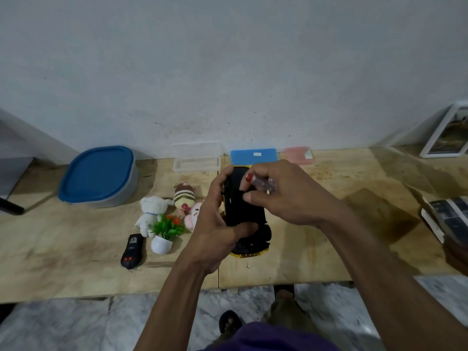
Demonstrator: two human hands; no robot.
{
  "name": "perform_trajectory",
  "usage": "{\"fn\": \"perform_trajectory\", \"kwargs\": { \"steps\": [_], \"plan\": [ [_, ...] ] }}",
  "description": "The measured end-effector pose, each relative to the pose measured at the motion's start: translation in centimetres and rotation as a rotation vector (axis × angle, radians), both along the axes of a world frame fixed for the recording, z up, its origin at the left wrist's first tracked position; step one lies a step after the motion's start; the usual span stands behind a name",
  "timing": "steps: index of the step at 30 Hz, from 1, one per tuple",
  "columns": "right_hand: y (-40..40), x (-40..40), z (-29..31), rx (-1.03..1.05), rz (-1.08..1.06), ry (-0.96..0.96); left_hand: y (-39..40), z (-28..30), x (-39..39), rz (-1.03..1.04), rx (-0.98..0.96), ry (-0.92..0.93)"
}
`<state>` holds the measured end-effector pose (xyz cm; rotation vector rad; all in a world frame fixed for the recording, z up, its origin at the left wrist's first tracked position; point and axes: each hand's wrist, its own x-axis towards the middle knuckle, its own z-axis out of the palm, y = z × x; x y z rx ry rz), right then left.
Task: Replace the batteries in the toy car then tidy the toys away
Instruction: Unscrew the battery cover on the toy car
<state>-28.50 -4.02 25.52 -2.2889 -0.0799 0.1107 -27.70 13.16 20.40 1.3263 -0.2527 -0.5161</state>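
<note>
The toy car [244,214] is upside down, black underside up, with yellow bodywork showing at its ends. My left hand [215,231] grips its left side above the wooden table [76,249]. My right hand [281,196] holds a screwdriver [260,182] with a clear handle and red end cap, its fingers touching the car's underside. The tip is hidden. A black remote control [131,250] lies on the table to the left. Three small plush toys sit beside it: a white bear [152,211], a striped doll [184,197] and a pink one [193,216].
A grey tub with a blue lid [98,174] stands at the back left. A clear box [196,163], a blue case [253,156] and a pink case [297,154] line the wall. A small potted plant [164,234] stands near the plush toys. Books [445,219] lie at the right edge.
</note>
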Motion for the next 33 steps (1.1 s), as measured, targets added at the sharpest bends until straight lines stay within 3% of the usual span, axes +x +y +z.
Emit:
{"fn": "perform_trajectory", "kwargs": {
  "steps": [5,23,28,33],
  "plan": [
    [0.3,-0.7,-0.7,-0.066,-0.021,-0.009,0.4,-0.1,0.3,0.010,0.000,0.014],
    [0.2,-1.0,-5.2,0.339,-0.291,0.082,0.3,-3.3,0.7,-0.039,0.052,0.100],
    [-2.8,2.0,-6.3,0.564,-0.460,0.055,-0.4,-5.1,2.2,-0.018,0.077,0.154],
    [-6.0,6.7,-10.9,0.505,-0.547,0.078,0.0,-6.1,3.8,0.081,0.154,0.193]
  ]
}}
